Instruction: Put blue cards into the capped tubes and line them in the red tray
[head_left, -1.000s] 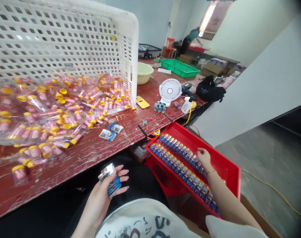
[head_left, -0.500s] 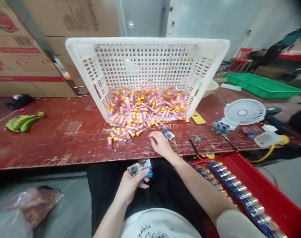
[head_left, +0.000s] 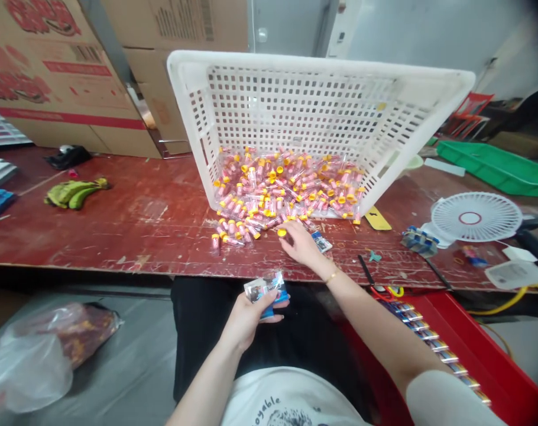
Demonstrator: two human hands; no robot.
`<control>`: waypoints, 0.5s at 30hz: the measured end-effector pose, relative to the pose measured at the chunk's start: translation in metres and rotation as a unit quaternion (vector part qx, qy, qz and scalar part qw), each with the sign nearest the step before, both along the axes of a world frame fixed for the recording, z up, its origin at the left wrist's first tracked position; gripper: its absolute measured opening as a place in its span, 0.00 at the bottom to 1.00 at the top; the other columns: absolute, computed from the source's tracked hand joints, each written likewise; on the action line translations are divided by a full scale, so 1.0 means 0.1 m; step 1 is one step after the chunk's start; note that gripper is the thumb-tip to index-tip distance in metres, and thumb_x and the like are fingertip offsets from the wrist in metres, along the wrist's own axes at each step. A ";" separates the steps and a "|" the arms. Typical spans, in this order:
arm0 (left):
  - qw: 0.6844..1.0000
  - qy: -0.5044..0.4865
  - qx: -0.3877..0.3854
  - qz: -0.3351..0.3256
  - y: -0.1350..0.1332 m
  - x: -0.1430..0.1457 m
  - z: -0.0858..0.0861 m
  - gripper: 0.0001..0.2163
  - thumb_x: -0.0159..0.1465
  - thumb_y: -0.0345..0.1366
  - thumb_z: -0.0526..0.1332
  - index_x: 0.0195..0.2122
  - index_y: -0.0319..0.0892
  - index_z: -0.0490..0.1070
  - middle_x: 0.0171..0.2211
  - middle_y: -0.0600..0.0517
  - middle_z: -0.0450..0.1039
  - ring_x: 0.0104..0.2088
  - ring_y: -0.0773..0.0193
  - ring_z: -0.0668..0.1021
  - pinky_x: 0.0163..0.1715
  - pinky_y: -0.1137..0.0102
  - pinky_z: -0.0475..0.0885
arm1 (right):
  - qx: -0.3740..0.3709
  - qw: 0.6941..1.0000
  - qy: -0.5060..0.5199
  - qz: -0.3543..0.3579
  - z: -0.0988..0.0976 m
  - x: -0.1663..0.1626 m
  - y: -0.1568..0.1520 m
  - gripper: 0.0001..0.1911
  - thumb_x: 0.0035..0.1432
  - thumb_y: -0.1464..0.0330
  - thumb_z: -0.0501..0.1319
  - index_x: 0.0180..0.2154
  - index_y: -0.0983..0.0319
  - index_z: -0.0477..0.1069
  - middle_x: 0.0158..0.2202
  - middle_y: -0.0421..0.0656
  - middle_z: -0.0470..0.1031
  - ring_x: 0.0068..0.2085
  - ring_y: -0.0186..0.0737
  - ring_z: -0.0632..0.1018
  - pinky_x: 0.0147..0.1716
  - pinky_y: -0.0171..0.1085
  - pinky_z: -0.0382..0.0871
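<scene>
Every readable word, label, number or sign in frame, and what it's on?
"oyable": white T-shirt, possibly part of a word.
Red lettering, left cardboard box: too blurred.
Print, box beside it: too blurred.
Blue packets in left hand, yellow-capped tubes: too small.
No readable numbers.

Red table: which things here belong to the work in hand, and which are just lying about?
Likely in use: packets in the left hand; yellow-capped tubes by the right hand; white basket; red tray.

Apparently lying about: bananas; white fan; green tray.
</scene>
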State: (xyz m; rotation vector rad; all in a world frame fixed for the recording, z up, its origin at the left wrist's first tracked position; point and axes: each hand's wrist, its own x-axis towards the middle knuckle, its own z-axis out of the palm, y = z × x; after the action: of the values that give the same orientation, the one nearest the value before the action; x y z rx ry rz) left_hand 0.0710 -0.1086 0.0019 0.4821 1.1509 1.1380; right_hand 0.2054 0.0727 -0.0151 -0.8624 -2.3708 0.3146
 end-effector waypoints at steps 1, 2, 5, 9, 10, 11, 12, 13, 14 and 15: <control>1.000 -0.008 0.003 -0.008 0.01 0.02 0.00 0.16 0.55 0.40 0.68 0.41 0.36 0.75 0.40 0.38 0.79 0.41 0.51 0.81 0.31 0.65 0.78 | -0.038 0.997 0.072 -0.018 0.03 0.06 -0.10 0.15 0.59 0.72 0.55 0.49 0.63 0.64 0.47 0.51 0.70 0.49 0.45 0.72 0.50 0.46 0.66; 1.000 -0.013 0.006 -0.016 0.01 0.03 0.01 0.16 0.56 0.41 0.67 0.41 0.36 0.76 0.41 0.38 0.79 0.41 0.51 0.81 0.31 0.66 0.78 | -0.094 0.984 0.151 -0.031 0.05 0.11 -0.21 0.15 0.60 0.70 0.56 0.50 0.62 0.62 0.45 0.49 0.70 0.47 0.44 0.74 0.47 0.45 0.69; 1.000 0.000 0.007 -0.025 0.02 0.10 0.01 0.16 0.54 0.43 0.68 0.37 0.35 0.77 0.38 0.39 0.80 0.39 0.52 0.81 0.30 0.67 0.77 | -0.264 0.906 0.330 -0.028 0.12 0.27 -0.60 0.18 0.57 0.65 0.61 0.49 0.57 0.61 0.40 0.43 0.72 0.39 0.39 0.78 0.39 0.40 0.73; 0.999 0.039 0.010 -0.017 0.02 0.18 0.00 0.16 0.50 0.43 0.71 0.33 0.35 0.77 0.29 0.43 0.80 0.34 0.55 0.81 0.30 0.68 0.76 | -0.307 0.856 0.416 -0.013 0.28 0.44 -0.99 0.16 0.55 0.66 0.65 0.43 0.55 0.62 0.40 0.40 0.71 0.38 0.35 0.78 0.39 0.36 0.74; 0.999 0.044 0.012 -0.017 0.02 0.20 0.00 0.16 0.49 0.43 0.71 0.32 0.35 0.77 0.28 0.43 0.80 0.34 0.55 0.81 0.30 0.68 0.76 | -0.302 0.854 0.423 -0.012 0.33 0.47 -1.04 0.16 0.55 0.67 0.65 0.43 0.55 0.62 0.40 0.40 0.71 0.37 0.34 0.78 0.38 0.35 0.74; 0.999 0.049 0.014 -0.018 0.02 0.22 0.01 0.17 0.49 0.43 0.71 0.33 0.34 0.77 0.28 0.43 0.80 0.34 0.55 0.81 0.30 0.69 0.76 | -0.295 0.856 0.425 -0.014 0.38 0.50 -1.08 0.15 0.54 0.67 0.65 0.42 0.55 0.62 0.41 0.41 0.70 0.37 0.34 0.77 0.38 0.35 0.74; 0.998 0.054 0.015 -0.019 0.02 0.25 0.02 0.17 0.49 0.43 0.71 0.33 0.34 0.77 0.29 0.43 0.80 0.34 0.55 0.81 0.30 0.69 0.76 | -0.286 0.859 0.424 -0.017 0.43 0.52 -1.10 0.14 0.54 0.67 0.65 0.41 0.56 0.63 0.41 0.41 0.69 0.37 0.34 0.77 0.38 0.35 0.74; 0.998 0.059 0.015 -0.020 0.02 0.27 0.04 0.18 0.49 0.44 0.71 0.34 0.34 0.77 0.29 0.42 0.80 0.34 0.54 0.82 0.30 0.69 0.76 | -0.276 0.864 0.421 -0.021 0.48 0.53 -1.11 0.14 0.54 0.67 0.66 0.39 0.56 0.63 0.42 0.41 0.69 0.37 0.34 0.77 0.37 0.35 0.75; 0.998 0.064 0.013 -0.020 0.02 0.29 0.05 0.19 0.48 0.45 0.71 0.35 0.35 0.77 0.30 0.42 0.80 0.35 0.53 0.82 0.29 0.69 0.77 | -0.269 0.868 0.417 -0.023 0.52 0.54 -1.12 0.13 0.54 0.66 0.65 0.38 0.56 0.63 0.42 0.42 0.68 0.37 0.35 0.77 0.37 0.36 0.75; 0.997 0.072 0.008 -0.023 0.02 0.31 0.07 0.20 0.49 0.46 0.71 0.35 0.34 0.77 0.30 0.41 0.80 0.36 0.52 0.82 0.29 0.69 0.77 | -0.264 0.872 0.411 -0.021 0.55 0.54 -1.12 0.12 0.54 0.66 0.65 0.38 0.56 0.64 0.41 0.42 0.68 0.37 0.36 0.77 0.37 0.37 0.75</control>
State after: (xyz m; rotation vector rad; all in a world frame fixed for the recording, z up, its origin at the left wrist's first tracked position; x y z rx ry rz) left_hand 0.1019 -0.1066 0.0087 0.6072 1.2493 1.0861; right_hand 0.2596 -0.0395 0.0394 -0.7859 -1.4685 1.1058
